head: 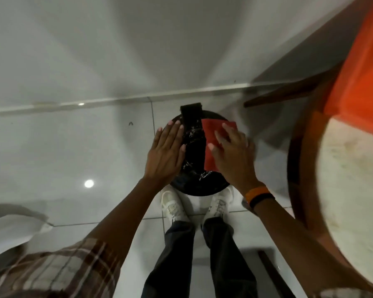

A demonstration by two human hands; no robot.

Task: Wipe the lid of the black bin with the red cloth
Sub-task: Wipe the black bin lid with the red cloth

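Head view: looking straight down at the black bin [199, 186] on the floor, right in front of my 2 shoes [174, 206].
Cloth: red cloth [211, 143] was lying flat on the right half of the lid [194, 147], my right hand [235, 155] pressing it down with fingers spread, not pinching it.
Left hand: my left hand [166, 153] was flat on the lid's left side, fingers together, steadying the bin, I reckon.
Doing it well: I figured keep the palm flat, sweep across the wet-looking speckles in the middle, and work around the raised strap [192, 119] at the back.
Edges: cloth corner already poked past the far right rim.
Room: chair leg [289, 91] and round table [342, 179] were close on the right, wall just behind, open floor on the left.
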